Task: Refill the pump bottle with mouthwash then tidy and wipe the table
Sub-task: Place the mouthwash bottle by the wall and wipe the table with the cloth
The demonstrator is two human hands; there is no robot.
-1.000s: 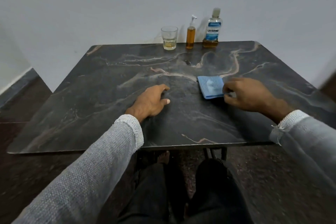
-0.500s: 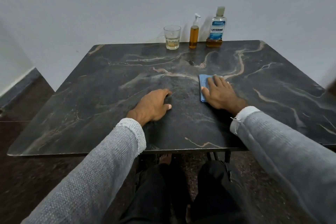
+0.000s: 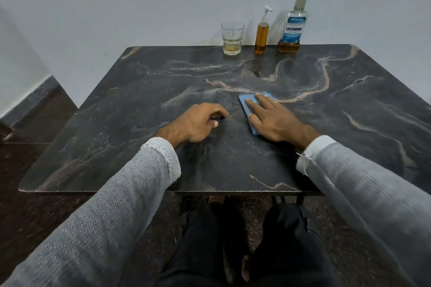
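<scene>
My right hand presses flat on the blue cloth at frame centre; my left hand rests curled, empty. A wide wipe could knock the pump bottle, upper middle.

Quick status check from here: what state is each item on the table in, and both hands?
Glass: upright, a little amber liquid at the bottom.
Pump bottle: upright, pump on, amber liquid filling most of it.
Mouthwash bottle: upright, capped, nearly empty.
Blue cloth: flat on the table, under the right hand.
Right hand: open, palm down on the cloth.
Left hand: loosely curled, resting on the table, empty.
</scene>
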